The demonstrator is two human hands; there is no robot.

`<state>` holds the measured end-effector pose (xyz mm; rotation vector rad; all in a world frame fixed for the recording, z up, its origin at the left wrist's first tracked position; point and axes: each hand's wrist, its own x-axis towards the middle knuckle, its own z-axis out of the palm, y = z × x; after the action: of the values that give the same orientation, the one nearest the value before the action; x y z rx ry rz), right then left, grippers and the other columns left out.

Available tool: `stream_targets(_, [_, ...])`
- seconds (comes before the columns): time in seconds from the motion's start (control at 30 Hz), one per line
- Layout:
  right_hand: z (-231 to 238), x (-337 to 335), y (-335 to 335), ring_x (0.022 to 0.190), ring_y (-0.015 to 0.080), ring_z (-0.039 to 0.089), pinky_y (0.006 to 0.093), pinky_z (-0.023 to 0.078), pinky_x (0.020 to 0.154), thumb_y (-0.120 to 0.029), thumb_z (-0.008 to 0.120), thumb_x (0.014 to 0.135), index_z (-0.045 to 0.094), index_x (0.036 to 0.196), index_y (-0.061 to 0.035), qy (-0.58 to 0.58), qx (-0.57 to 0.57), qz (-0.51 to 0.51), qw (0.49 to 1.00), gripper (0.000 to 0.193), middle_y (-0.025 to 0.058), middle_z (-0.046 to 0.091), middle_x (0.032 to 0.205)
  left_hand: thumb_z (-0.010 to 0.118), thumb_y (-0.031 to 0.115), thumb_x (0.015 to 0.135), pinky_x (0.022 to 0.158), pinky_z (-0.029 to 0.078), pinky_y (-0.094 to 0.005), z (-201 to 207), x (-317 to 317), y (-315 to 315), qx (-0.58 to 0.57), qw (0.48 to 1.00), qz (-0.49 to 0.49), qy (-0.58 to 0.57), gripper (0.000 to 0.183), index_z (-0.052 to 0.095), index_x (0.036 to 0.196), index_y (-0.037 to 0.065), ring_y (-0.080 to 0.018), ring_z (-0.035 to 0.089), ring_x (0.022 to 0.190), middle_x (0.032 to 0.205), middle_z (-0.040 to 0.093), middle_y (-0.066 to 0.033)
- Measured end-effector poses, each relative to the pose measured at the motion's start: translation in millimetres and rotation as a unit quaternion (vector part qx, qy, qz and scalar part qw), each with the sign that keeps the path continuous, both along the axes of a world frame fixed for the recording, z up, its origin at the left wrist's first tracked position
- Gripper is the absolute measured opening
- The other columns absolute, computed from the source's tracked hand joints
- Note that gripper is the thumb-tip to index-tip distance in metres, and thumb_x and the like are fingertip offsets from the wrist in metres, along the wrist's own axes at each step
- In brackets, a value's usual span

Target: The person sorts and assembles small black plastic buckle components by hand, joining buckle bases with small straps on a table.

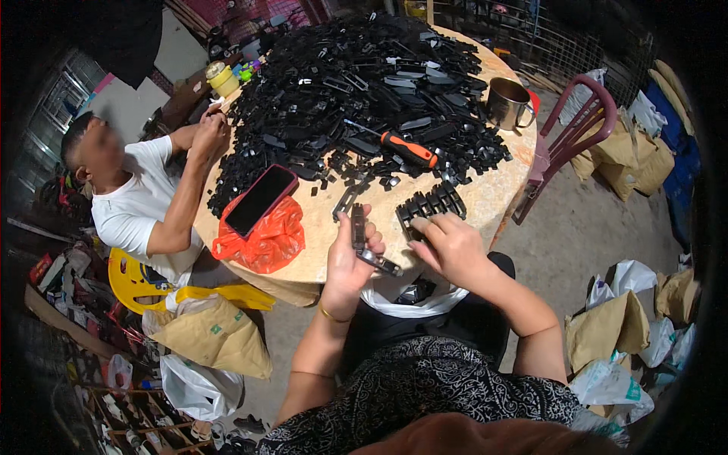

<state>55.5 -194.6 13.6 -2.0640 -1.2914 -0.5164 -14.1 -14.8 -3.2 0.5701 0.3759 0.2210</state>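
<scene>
My left hand (351, 256) holds a small black plastic part (358, 227) upright at the near edge of the round table (485, 201); a second black piece (381, 264) juts from under its fingers. My right hand (449, 244) rests palm down beside it, fingers touching a short row of assembled black parts (432, 205) laid on the tabletop. A large heap of black plastic parts (356, 83) covers most of the table beyond both hands. An orange-handled screwdriver (406, 149) lies at the heap's near edge.
A phone (261, 199) lies on an orange plastic bag (265, 241) at the table's left. A metal mug (508, 102) stands at the right edge by a maroon chair (576, 125). A person in a white shirt (133, 205) works at the left. Bags crowd the floor.
</scene>
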Motion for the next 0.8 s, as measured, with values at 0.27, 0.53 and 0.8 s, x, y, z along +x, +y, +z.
stream_targets(0.27, [-20, 2, 23, 0.069, 0.0238, 0.052, 0.0326, 0.046, 0.057, -0.011, 0.061, 0.065, 0.056, 0.075, -0.0032, -0.078, -0.031, -0.038, 0.996, 0.014, 0.0082, 0.05, 0.072, 0.055, 0.018, 0.088, 0.042, 0.033, -0.0197, 2, 1, 8, 0.095, 0.993, -0.072, -0.02, 0.016, 0.05, 0.096, 0.004, -0.0081, 0.042, 0.052, 0.07, 0.049, -0.0024])
stream_targets(0.53, [-12, 7, 33, 0.073, 0.0261, 0.056, 0.033, 0.048, 0.062, -0.005, 0.065, 0.062, 0.056, 0.065, -0.0025, 0.005, 0.021, -0.048, 0.999, 0.01, 0.0091, 0.059, 0.085, 0.052, 0.008, 0.085, 0.041, 0.037, -0.0201, 9, -12, 6, 0.181, 0.983, -0.025, 0.018, 0.022, 0.046, 0.105, 0.003, -0.0107, 0.051, 0.056, 0.08, 0.057, -0.0096])
stream_targets(0.8, [23, 13, 51, 0.064, 0.0218, 0.06, 0.0286, 0.047, 0.058, -0.011, 0.067, 0.07, 0.059, 0.069, 0.0004, 0.252, 0.033, 0.176, 0.951, 0.014, 0.0102, 0.061, 0.08, 0.051, 0.023, 0.092, 0.042, 0.038, -0.0186, 4, -15, 7, 0.222, 0.975, -0.003, -0.001, 0.026, 0.053, 0.106, 0.002, -0.0081, 0.051, 0.052, 0.075, 0.057, -0.003])
